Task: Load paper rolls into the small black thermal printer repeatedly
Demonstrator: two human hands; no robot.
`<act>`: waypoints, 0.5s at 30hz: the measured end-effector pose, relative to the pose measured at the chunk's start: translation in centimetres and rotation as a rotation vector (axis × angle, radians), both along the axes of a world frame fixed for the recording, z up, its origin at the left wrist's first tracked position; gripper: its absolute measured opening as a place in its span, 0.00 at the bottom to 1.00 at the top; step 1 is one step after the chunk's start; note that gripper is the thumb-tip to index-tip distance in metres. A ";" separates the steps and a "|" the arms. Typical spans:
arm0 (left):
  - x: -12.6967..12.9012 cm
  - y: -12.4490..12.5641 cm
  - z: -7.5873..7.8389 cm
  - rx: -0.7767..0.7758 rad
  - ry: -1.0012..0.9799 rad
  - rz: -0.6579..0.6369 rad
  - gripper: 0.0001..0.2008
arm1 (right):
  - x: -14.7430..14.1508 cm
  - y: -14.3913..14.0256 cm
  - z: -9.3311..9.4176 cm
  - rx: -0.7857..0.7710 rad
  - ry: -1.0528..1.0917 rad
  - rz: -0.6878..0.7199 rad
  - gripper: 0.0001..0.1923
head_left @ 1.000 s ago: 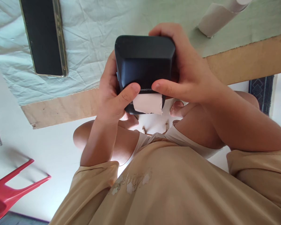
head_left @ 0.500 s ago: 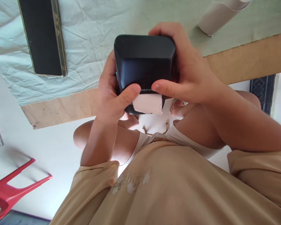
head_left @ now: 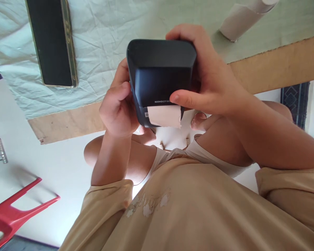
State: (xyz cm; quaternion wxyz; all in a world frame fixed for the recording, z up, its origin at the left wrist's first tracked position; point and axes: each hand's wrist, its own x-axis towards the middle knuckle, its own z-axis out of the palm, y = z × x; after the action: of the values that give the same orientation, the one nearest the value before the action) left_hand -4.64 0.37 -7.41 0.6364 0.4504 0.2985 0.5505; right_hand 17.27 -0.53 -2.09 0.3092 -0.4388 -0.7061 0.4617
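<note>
I hold a small dark label printer (head_left: 161, 75) in front of me, above the table's near edge. A strip of pale label paper (head_left: 164, 116) sticks out of its slot on the side facing me. My right hand (head_left: 211, 80) wraps the printer's right side, fingers over its far top corner and thumb pressed on the front by the brand lettering. My left hand (head_left: 117, 109) is curled against the printer's left side, its thumb off the front face.
A black phone (head_left: 54, 43) lies on the pale green cloth (head_left: 99, 38) covering the wooden table (head_left: 277, 66). A white paper roll (head_left: 242, 15) lies at the far right. A red plastic chair (head_left: 13, 212) stands on the white floor at lower left.
My left thumb has lifted off the printer's front face and the left hand has slid back to the printer's left side. The right hand keeps its grip.
</note>
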 end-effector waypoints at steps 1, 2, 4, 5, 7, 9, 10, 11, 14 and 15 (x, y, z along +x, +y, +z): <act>-0.1 0.3 -0.8 0.034 -0.023 0.056 0.29 | 0.0 0.0 0.0 0.011 0.011 -0.007 0.50; -0.2 0.5 -1.4 0.069 -0.031 0.070 0.29 | 0.0 0.1 0.0 0.027 0.021 -0.015 0.50; -0.2 0.5 -1.7 0.033 0.009 0.062 0.30 | 0.1 0.2 -0.2 0.076 0.041 -0.024 0.49; -0.1 0.4 -1.4 -0.011 0.039 0.041 0.32 | 0.2 0.3 -0.2 0.107 0.047 -0.023 0.49; 0.4 -0.3 -0.2 -0.124 0.090 0.004 0.35 | 0.2 0.3 -0.4 0.155 0.055 -0.009 0.47; 1.1 -1.2 1.3 -0.194 0.100 -0.029 0.37 | 0.2 0.2 -0.4 0.161 0.098 0.006 0.48; 1.4 -1.6 2.0 -0.211 0.097 -0.041 0.38 | 0.2 0.2 -0.3 0.131 0.121 0.011 0.49; 1.6 -1.9 2.6 -0.223 0.093 -0.051 0.38 | 0.1 0.1 -0.3 0.090 0.125 0.012 0.50; 1.5 -2.4 3.8 -0.251 0.096 -0.077 0.37 | 0.0 -0.1 0.1 0.076 0.069 0.005 0.47; 1.3 -2.3 4.0 -0.262 0.103 -0.087 0.36 | 0.0 -0.1 0.2 0.112 0.032 0.012 0.45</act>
State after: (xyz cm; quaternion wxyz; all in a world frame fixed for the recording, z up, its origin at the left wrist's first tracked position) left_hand -3.35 -1.95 -3.41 0.6970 0.4036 0.3803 0.4547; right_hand 17.27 -0.66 -1.91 0.3417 -0.4094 -0.7283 0.4304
